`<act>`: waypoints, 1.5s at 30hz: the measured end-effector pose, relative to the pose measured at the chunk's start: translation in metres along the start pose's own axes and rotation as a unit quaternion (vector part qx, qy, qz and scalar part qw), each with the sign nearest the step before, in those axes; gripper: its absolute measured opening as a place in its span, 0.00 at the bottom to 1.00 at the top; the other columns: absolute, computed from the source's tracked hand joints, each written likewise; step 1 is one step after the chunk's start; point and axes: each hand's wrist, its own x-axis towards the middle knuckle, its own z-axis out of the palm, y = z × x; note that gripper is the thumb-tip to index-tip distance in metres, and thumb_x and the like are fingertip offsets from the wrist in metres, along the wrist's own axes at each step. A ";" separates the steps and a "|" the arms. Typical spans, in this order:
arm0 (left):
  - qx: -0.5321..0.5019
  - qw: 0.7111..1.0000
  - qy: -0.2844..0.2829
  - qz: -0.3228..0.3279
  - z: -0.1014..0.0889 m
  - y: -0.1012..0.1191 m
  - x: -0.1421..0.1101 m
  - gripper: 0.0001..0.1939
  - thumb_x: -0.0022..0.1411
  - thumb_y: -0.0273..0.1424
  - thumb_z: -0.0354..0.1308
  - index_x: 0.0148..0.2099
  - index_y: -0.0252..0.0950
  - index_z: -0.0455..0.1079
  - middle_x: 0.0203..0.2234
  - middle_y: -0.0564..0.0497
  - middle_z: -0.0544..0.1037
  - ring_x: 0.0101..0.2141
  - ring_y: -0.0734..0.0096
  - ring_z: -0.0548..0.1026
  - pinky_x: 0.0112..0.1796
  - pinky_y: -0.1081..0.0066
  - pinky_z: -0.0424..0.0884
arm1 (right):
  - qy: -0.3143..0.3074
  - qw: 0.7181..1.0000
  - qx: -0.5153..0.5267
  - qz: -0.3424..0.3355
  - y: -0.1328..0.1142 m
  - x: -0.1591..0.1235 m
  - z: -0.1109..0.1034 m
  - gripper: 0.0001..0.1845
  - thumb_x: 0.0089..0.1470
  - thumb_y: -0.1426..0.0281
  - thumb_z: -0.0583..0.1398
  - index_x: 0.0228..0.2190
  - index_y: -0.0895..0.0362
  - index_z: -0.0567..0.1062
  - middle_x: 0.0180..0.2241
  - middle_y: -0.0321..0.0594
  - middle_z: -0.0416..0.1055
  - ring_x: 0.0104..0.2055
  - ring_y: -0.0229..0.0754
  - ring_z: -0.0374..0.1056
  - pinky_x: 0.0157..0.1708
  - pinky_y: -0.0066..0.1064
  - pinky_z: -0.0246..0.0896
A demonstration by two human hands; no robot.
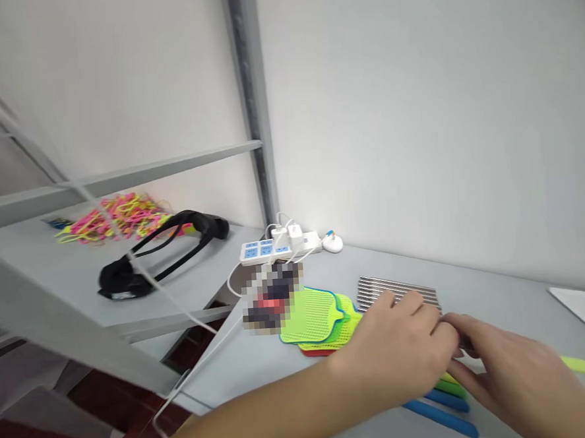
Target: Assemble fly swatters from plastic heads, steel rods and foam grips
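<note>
Both hands are meeting over the fly swatters lying on the surface; the left hand and right hand are pinching metal rods, grip partly hidden. No writing is showing on the power strip behind.

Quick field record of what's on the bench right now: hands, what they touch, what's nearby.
left hand: left hand, over the fly swatters, fingers at the metal rods
right hand: right hand, fingers meeting the left hand's; grip unclear
fly swatters: fly swatters, stacked flat, green on top, blue handles toward the person
metal rods: metal rods, in a row behind the hands
power strip: power strip, chargers plugged in, by the wall
left shelf: black strap and rubber bands
</note>
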 end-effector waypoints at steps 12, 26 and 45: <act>-0.143 0.984 0.046 -0.094 0.031 -0.016 -0.005 0.15 0.70 0.27 0.49 0.29 0.34 0.65 0.25 0.51 0.71 0.31 0.68 0.63 0.32 0.68 0.60 | -0.066 0.995 0.077 0.009 0.054 -0.043 0.002 0.06 0.65 0.70 0.53 0.41 0.56 0.68 0.23 0.33 0.65 0.22 0.38 0.58 0.25 0.32 0.46; 0.038 0.992 0.073 -0.101 0.045 0.021 -0.006 0.08 0.67 0.34 0.56 0.47 0.40 0.71 0.44 0.51 0.78 0.45 0.59 0.70 0.61 0.37 0.32 | -0.394 0.731 0.452 0.325 0.043 -0.024 -0.029 0.25 0.64 0.49 0.46 0.32 0.53 0.72 0.25 0.32 0.59 0.26 0.35 0.54 0.26 0.27 0.49; 0.016 0.996 -0.084 -0.024 0.028 0.046 -0.023 0.06 0.53 0.26 0.57 0.33 0.38 0.61 0.20 0.54 0.67 0.19 0.68 0.66 0.19 0.66 0.54 | -0.354 0.817 0.388 0.239 0.007 -0.047 -0.029 0.21 0.66 0.56 0.49 0.29 0.54 0.70 0.26 0.34 0.68 0.27 0.37 0.62 0.26 0.28 0.51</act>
